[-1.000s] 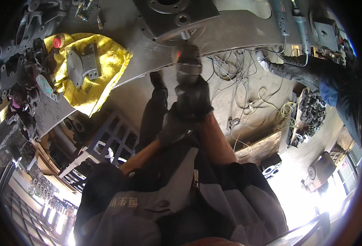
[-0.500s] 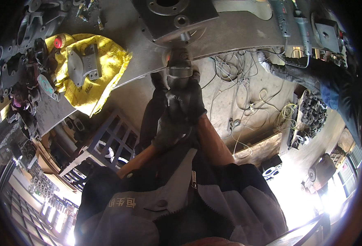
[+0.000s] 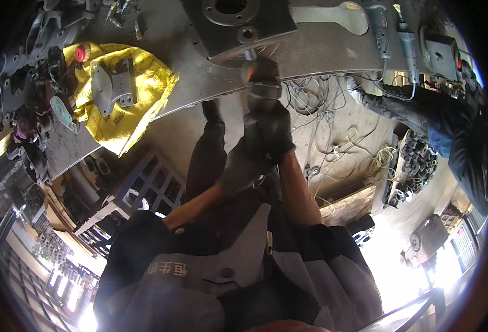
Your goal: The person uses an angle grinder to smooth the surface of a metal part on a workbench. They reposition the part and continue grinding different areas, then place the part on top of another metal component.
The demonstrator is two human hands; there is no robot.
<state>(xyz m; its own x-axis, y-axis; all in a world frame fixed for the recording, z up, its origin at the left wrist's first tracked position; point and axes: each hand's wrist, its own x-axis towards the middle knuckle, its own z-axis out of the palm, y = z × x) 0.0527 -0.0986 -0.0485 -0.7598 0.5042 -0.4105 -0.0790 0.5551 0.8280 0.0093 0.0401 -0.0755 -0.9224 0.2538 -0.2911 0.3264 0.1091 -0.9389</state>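
Observation:
In dark gloves, both my hands are closed round a dark power grinder, one behind the other. My right hand grips it nearer the head; my left hand wraps the rear, its fingers largely hidden. The tool's blurred front end is close to the near edge of a dark metal block, just below a short round metal stub. I cannot tell whether it touches the metal. The block has a large round opening and a smaller ringed hole, and rests on the metal workbench.
On the left, a yellow sack lies under a grey metal bracket. Two teal power tools lie at the right of the bench. Loose cables cover the floor beyond its edge. Another person's dark sleeve shows at right.
Both my hands and the grinder have shifted right along the block's near edge. The grinder's head now sits below the stub rather than left of it. The view has moved slightly.

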